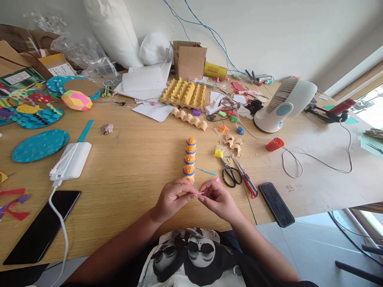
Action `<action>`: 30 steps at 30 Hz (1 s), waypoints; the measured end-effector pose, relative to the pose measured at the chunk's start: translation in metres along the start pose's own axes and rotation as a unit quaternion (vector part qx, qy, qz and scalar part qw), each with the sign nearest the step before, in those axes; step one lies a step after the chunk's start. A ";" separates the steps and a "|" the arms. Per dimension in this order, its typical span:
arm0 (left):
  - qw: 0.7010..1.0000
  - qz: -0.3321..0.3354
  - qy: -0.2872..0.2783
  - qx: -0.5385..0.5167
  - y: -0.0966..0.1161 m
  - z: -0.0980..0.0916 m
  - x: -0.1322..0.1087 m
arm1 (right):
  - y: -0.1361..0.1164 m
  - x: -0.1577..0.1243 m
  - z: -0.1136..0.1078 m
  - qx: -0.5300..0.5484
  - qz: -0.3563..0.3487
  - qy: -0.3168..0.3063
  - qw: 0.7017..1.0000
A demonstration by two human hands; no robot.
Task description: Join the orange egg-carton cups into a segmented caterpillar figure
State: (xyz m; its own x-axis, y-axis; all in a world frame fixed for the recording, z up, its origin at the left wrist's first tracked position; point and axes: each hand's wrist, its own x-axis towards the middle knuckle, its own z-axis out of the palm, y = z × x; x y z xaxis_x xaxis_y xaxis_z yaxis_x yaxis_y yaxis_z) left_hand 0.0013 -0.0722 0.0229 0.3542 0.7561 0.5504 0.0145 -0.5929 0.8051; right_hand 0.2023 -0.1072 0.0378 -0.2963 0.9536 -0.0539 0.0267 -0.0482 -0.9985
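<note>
Between my two hands, close to the table's front edge, is a thin pink strip (201, 193). My left hand (177, 196) pinches its left end with thumb and forefinger. The fingers of my right hand (218, 199) are curled at its other end. Just beyond my hands stands a row of egg-carton cups (189, 159) topped with orange and blue clay and small yellow bits; the nearest cup is partly hidden by my left hand. A lump of pink clay (217, 180) lies behind my right hand, and a thin blue tool (207, 172) rests beside the row.
Black-handled scissors (231, 175), a red cutter (247, 179) and a phone (277, 204) lie to the right. Farther back are a white fan (284, 107), a yellow egg tray (184, 94) and a cardboard box (189, 59). A power bank (72, 161) and black tablet (43, 227) are left.
</note>
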 end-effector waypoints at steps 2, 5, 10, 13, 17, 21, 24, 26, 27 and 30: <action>1.000 0.000 -0.002 0.001 0.000 0.000 -0.001 | 0.000 0.000 0.000 0.006 -0.001 0.000 1.000; 1.000 0.003 -0.001 0.004 -0.001 -0.001 -0.001 | -0.002 0.001 0.000 -0.004 -0.006 -0.006 1.000; 1.000 0.002 -0.002 0.011 -0.001 0.000 -0.001 | -0.003 0.001 0.000 -0.014 -0.020 0.006 1.000; 1.000 -0.008 -0.005 0.018 -0.001 -0.001 -0.002 | -0.003 0.000 -0.001 -0.012 -0.020 0.008 1.000; 1.000 -0.008 -0.001 0.022 -0.001 -0.001 -0.002 | -0.002 0.000 -0.002 -0.014 -0.026 0.013 0.999; 1.000 -0.003 0.003 0.015 0.000 -0.001 -0.001 | -0.001 0.000 -0.001 -0.012 -0.031 0.011 0.999; 1.000 -0.005 0.003 0.015 0.001 -0.001 0.000 | -0.001 0.000 -0.001 -0.024 -0.027 0.011 0.999; 1.000 -0.003 0.004 0.016 0.001 -0.001 0.000 | -0.002 0.000 -0.001 -0.027 -0.026 0.009 0.999; 1.000 0.000 0.005 0.018 0.001 -0.001 0.000 | -0.002 0.000 -0.001 -0.028 -0.028 0.009 0.999; 1.000 0.002 0.004 0.026 0.000 -0.001 -0.002 | -0.002 0.000 -0.001 -0.033 -0.036 0.007 0.999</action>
State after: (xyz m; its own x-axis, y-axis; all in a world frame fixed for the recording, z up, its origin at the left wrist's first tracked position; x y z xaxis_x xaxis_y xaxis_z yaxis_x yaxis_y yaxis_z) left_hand -0.0003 -0.0729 0.0222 0.3472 0.7553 0.5558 0.0607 -0.6096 0.7904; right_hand 0.2034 -0.1068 0.0397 -0.2854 0.9582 0.0190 0.0686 0.0402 -0.9968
